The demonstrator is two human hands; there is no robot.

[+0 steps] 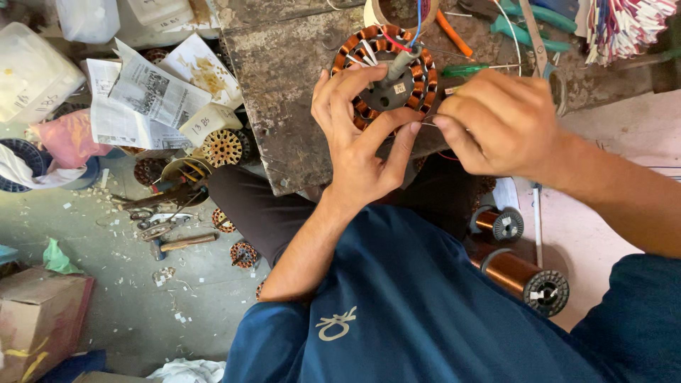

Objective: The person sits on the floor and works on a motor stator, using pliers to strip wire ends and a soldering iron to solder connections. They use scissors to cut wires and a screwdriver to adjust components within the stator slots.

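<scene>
A round motor stator [386, 71] wound with copper coils lies on a worn metal work block [284, 85], a grey shaft standing in its middle and red and blue wires leading off its top. My left hand [362, 135] grips the stator's near rim, fingers curled over the coils and thumb stretched right. My right hand [500, 120] is just right of the stator, its fingertips pinched on a thin metal needle-like tool [429, 125] whose tip meets the stator's lower right edge beside my left thumb.
A green-handled screwdriver [468, 69], an orange tool [454, 34] and teal-handled pliers [528, 28] lie behind the stator. Two copper wire spools [525, 280] rest at the lower right. Newspapers [149, 92], other stators [221, 147], a hammer [181, 245] and a cardboard box [35, 319] litter the floor at left.
</scene>
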